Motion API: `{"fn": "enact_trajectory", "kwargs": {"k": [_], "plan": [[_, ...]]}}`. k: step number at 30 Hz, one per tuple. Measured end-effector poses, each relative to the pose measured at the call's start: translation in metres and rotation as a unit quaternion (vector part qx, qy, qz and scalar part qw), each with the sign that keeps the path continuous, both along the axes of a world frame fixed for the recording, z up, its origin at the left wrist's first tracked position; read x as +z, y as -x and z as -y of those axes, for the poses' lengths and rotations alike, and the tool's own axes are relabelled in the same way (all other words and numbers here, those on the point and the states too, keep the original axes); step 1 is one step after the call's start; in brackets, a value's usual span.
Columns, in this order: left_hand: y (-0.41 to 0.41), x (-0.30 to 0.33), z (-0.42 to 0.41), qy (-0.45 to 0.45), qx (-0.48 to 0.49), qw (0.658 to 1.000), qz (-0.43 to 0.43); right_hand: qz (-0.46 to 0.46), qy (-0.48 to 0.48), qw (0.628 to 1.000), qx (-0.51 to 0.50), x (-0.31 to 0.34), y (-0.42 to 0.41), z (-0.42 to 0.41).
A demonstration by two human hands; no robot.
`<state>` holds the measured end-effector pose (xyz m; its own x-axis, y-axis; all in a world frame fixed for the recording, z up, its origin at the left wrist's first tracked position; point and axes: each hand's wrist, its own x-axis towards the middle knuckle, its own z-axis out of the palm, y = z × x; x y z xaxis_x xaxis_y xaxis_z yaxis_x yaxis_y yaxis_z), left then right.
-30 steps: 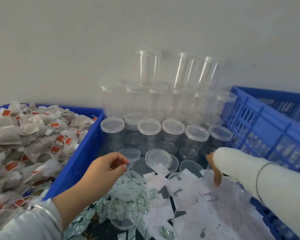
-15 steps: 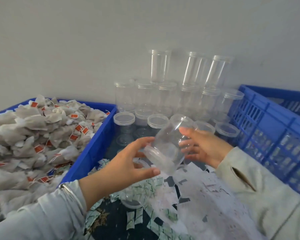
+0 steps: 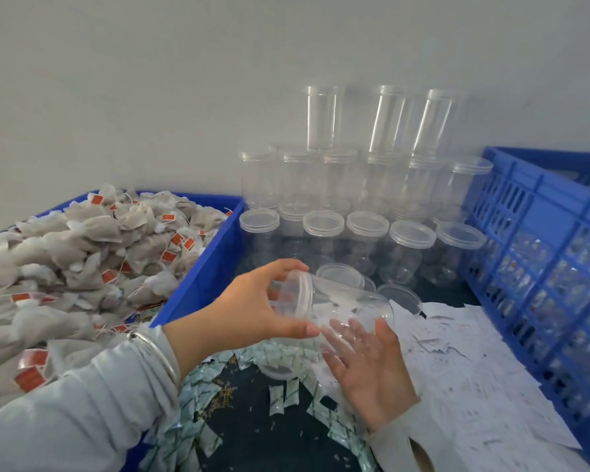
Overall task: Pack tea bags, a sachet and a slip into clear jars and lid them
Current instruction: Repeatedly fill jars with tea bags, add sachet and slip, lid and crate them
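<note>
We see a clear, glossy plastic jar in the left hand, its smooth wall catching highlights, the right hand's fingers showing through it. On that left wrist, a polished metal bangle over a soft matt cloth sleeve. At the work surface's far edge, stacked jars of the same shiny transparent plastic. Left edge: a smooth blue plastic bin heaped with tea bags of matt, fibrous grey paper and glossy orange tags. Near us, shiny crinkled sachets; to the right, thin matt white paper slips beside a blue plastic lattice crate.
</note>
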<state>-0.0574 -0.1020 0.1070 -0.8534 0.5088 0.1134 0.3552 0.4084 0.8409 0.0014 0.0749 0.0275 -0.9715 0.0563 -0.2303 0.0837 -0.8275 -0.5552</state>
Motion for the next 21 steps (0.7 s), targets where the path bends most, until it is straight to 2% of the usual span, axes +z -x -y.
{"fn": "enact_trajectory", "kwargs": {"k": [3, 5, 7, 9, 11, 14, 19, 21], "plan": [[0.001, 0.001, -0.002, -0.020, -0.007, 0.999, 0.048, -0.026, -0.058, 0.996, -0.056, -0.005, 0.000, 0.001], [0.002, -0.002, -0.002, -0.055, -0.021, 0.993, 0.102, -0.089, -0.121, 0.986, -0.075, -0.005, 0.000, -0.004], [0.004, -0.004, -0.001, -0.137, -0.035, 0.964, 0.225, -0.172, -0.208, 0.958, -0.093, -0.002, 0.001, -0.014], [0.006, -0.002, 0.001, -0.174, -0.041, 0.930, 0.321, -0.225, -0.286, 0.927, -0.089, -0.001, -0.001, -0.026], [0.011, -0.001, 0.005, -0.153, -0.033, 0.926, 0.344, -0.243, -0.400, 0.880, -0.076, -0.003, -0.007, -0.034], [0.019, -0.001, 0.012, -0.116, -0.015, 0.946, 0.303, -0.205, -0.577, 0.787, -0.076, -0.007, -0.010, -0.032], [0.026, -0.002, 0.017, -0.104, 0.033, 0.941, 0.322, -0.246, -0.645, 0.707, -0.153, -0.009, -0.005, -0.026], [0.026, -0.001, 0.019, -0.093, 0.052, 0.931, 0.349, -0.273, -0.689, 0.650, -0.166, -0.009, -0.004, -0.026]]}}
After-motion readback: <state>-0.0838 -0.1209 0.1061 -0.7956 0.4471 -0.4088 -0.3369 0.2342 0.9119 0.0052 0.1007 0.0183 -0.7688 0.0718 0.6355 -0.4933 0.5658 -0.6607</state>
